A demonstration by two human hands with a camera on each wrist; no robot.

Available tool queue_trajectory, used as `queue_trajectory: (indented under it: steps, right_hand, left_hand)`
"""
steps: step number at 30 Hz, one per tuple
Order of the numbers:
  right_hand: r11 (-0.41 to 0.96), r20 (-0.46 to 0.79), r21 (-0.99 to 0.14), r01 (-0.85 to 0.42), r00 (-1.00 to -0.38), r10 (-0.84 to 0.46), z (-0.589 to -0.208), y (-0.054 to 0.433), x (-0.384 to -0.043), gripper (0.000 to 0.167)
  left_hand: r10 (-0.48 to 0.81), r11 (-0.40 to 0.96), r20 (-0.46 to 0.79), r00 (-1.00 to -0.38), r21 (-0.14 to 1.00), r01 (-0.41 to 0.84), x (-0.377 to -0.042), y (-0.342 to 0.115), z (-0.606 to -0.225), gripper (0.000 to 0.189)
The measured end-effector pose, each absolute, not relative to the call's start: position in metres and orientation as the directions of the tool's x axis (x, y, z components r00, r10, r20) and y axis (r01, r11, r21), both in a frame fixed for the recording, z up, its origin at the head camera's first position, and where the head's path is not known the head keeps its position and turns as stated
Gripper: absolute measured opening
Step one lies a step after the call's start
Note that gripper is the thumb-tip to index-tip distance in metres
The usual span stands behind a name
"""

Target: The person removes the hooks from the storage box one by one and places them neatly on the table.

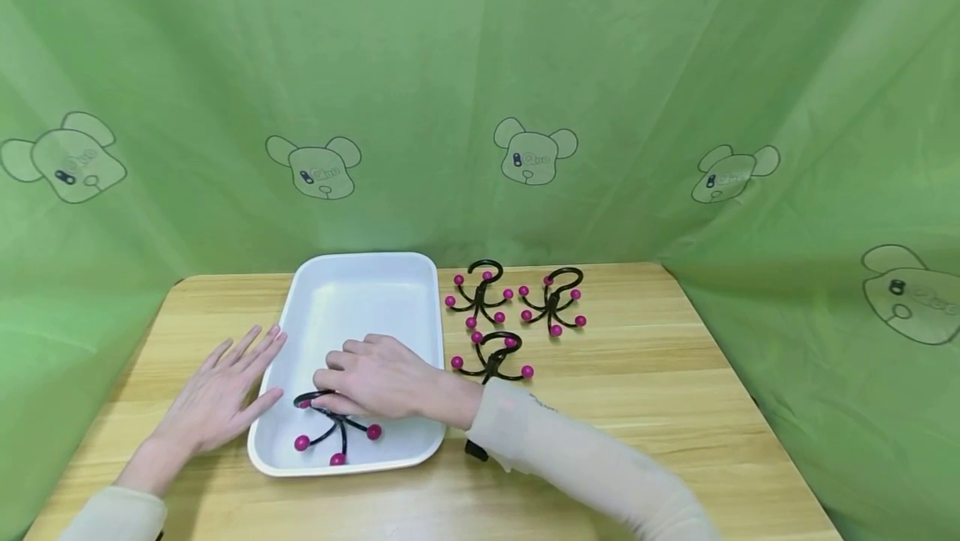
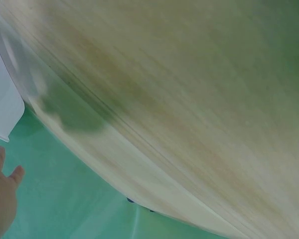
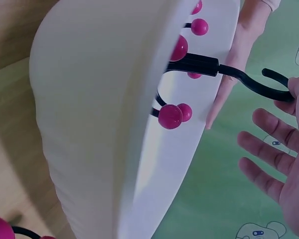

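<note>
In the head view, my right hand (image 1: 375, 374) reaches over the front part of a white tray (image 1: 360, 299). Its thumb and index finger pinch the curved hook of a black multi-arm hanger (image 3: 202, 64), while the other fingers stay loose. The hanger's curved arms end in pink balls and sit low inside the tray, toward its front edge. My left hand (image 1: 222, 395) lies at the tray's left rim with fingers spread and straight, holding nothing. Only its fingertips show at the edge of the left wrist view.
Right of the tray, three similar hangers lie on the wooden table (image 1: 637, 374): one at the back (image 1: 480, 298), one farther right (image 1: 553, 304), and a nearer one (image 1: 492, 364) partly behind my right forearm. A green cloth (image 1: 450, 41) with bear drawings surrounds the table.
</note>
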State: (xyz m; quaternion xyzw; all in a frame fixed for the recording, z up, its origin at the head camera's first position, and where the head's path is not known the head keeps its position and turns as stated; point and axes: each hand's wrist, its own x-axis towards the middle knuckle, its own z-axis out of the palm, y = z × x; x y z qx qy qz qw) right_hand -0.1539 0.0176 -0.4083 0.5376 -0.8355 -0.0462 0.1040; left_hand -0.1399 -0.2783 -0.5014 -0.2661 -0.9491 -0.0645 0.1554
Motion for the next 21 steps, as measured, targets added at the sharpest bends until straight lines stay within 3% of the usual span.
queue_trajectory:
  steps: [7,21]
  right_hand:
    - [0.409,0.160,0.220,-0.885,-0.381,-0.911,-0.396,0.027,-0.149,0.032]
    - [0.440,0.356,0.244,-0.864,-0.342,-0.870,-0.368,0.057,-0.143,0.025]
  left_hand:
    - [0.483,0.850,0.329,-0.812,0.045,0.524,-0.139,-0.279,-0.501,0.075]
    - [0.491,0.848,0.336,-0.804,0.025,0.529,-0.141,-0.279,-0.503,0.076]
